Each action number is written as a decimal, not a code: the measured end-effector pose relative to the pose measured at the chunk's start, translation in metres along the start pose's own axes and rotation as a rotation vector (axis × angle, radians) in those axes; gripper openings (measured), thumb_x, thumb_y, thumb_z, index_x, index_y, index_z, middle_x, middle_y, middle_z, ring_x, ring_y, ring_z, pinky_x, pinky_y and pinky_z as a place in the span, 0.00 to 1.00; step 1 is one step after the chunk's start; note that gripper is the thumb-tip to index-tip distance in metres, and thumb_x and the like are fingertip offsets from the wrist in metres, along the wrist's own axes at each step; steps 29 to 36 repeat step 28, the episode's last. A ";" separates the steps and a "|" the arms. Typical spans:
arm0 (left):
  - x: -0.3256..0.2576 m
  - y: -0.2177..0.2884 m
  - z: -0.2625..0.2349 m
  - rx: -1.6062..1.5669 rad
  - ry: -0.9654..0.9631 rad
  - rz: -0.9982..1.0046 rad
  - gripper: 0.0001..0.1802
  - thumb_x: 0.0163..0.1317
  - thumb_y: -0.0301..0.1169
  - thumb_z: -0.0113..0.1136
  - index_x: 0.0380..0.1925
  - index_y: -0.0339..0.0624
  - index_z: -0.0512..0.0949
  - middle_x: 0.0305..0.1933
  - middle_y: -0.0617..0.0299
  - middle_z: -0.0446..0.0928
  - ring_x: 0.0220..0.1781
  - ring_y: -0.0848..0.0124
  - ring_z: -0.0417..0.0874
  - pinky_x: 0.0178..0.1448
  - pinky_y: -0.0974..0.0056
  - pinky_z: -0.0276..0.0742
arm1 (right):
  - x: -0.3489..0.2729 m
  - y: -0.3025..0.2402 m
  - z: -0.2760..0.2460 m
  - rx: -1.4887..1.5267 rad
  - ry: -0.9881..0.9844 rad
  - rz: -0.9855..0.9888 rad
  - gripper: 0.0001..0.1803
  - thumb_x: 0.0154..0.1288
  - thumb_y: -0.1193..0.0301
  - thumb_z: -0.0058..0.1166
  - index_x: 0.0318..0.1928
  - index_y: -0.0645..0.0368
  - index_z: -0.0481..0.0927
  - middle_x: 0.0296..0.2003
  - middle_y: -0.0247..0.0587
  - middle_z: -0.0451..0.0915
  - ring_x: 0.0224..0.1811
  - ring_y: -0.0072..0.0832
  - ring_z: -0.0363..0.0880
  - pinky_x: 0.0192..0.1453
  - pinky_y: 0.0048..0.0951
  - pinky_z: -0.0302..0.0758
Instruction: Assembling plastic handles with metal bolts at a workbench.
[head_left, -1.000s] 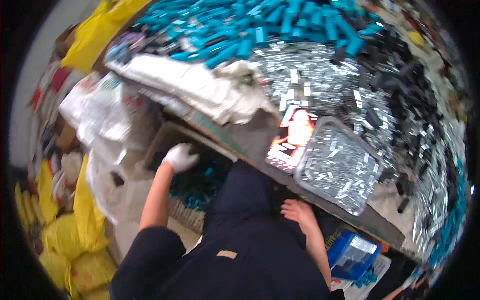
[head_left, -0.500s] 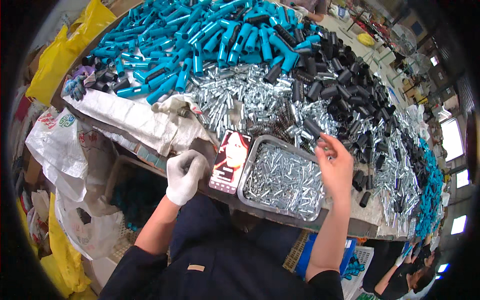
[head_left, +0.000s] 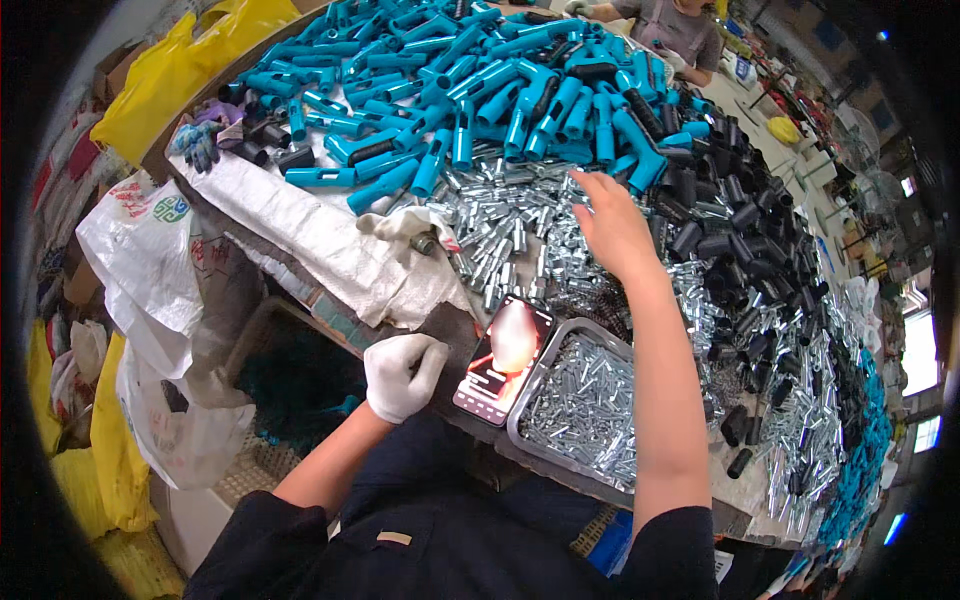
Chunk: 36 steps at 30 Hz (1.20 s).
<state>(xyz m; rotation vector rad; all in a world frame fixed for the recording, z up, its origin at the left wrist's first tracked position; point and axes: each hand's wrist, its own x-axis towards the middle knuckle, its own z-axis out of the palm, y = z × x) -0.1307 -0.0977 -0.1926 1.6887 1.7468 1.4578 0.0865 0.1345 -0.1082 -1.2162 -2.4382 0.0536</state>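
My left hand [head_left: 404,378], in a white glove, is closed in a fist at the table's near edge; whatever it may hold is hidden. Just right of it a phone [head_left: 482,388] with a lit screen lies against the clear plastic tray [head_left: 518,418] of small metal pins [head_left: 585,400]. Bare and stretched forward, my right hand [head_left: 615,225] is over the pile of shiny metal fittings [head_left: 505,215], thumb and fingers apart, with nothing visible between them. Its fingertips are near the heap of teal tubular handles [head_left: 520,110]. Dark springs [head_left: 600,305] lie below its wrist.
Black sleeves [head_left: 735,230] are heaped to the right. A white woven cloth [head_left: 300,235] covers the left table edge, with a patterned glove [head_left: 197,145] on it. Below left stands a basket [head_left: 250,470] beside plastic bags [head_left: 150,270]. Across the table is another person [head_left: 680,35].
My right hand has moved forward and left, from beside a black sleeve near the tray to over the metal fittings. My left hand stays closed near the phone. The whole view has shifted slightly.
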 end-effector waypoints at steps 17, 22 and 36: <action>0.007 -0.003 0.004 -0.008 0.015 0.083 0.05 0.49 0.26 0.67 0.19 0.41 0.80 0.18 0.56 0.77 0.18 0.61 0.79 0.25 0.62 0.73 | 0.068 0.027 0.057 -0.247 0.088 -0.253 0.10 0.54 0.71 0.62 0.38 0.57 0.79 0.36 0.40 0.79 0.44 0.40 0.77 0.48 0.41 0.74; 0.005 -0.002 -0.001 0.004 -0.017 0.089 0.03 0.48 0.21 0.64 0.20 0.38 0.79 0.20 0.54 0.78 0.20 0.59 0.80 0.27 0.63 0.74 | 0.079 -0.028 0.050 0.274 0.294 0.020 0.11 0.68 0.66 0.52 0.47 0.57 0.74 0.38 0.48 0.81 0.43 0.48 0.79 0.47 0.46 0.74; 0.006 -0.003 0.002 0.017 0.007 0.076 0.05 0.49 0.26 0.67 0.19 0.41 0.80 0.19 0.57 0.78 0.19 0.61 0.79 0.25 0.62 0.73 | 0.086 -0.041 0.064 -0.111 -0.203 -0.115 0.18 0.67 0.53 0.51 0.50 0.50 0.73 0.41 0.48 0.81 0.45 0.47 0.81 0.46 0.47 0.76</action>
